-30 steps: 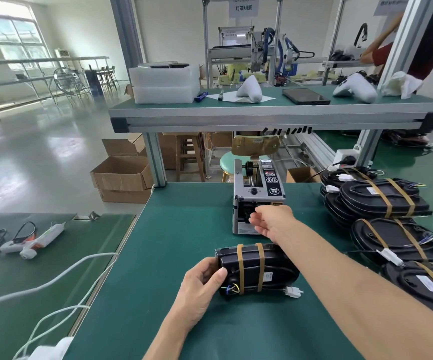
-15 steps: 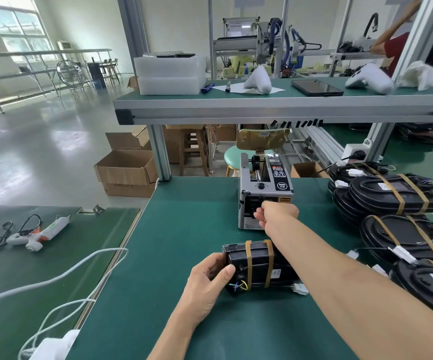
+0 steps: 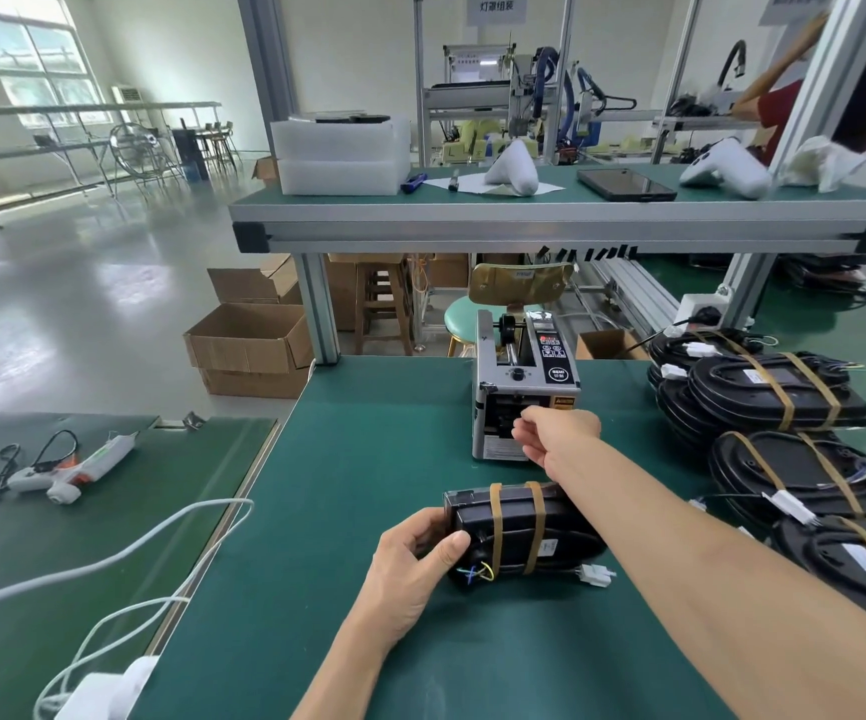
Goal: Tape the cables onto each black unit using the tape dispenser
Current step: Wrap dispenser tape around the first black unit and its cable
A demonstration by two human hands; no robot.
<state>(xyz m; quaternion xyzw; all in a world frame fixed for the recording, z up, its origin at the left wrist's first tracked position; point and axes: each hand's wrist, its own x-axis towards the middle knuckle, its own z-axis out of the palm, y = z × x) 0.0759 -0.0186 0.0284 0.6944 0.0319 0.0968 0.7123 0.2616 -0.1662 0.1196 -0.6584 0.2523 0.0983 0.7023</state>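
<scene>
A black unit (image 3: 519,532) lies on the green bench, with two tan tape bands round it and a white plug (image 3: 597,574) at its right. My left hand (image 3: 415,569) grips its left end, thumb on top near the coloured wires. The grey tape dispenser (image 3: 524,387) stands just behind it. My right hand (image 3: 555,433) reaches over the unit to the dispenser's front outlet, fingertips pinched together there. The tape strip itself is hidden behind the fingers.
Several taped black units (image 3: 773,392) are stacked at the right of the bench. A white cable (image 3: 160,537) and a glue gun (image 3: 72,465) lie on the left table. A raised shelf (image 3: 550,226) crosses overhead behind the dispenser.
My right hand has moved forward from above the unit to the dispenser's outlet and its fingers have closed. My left hand keeps its hold on the unit.
</scene>
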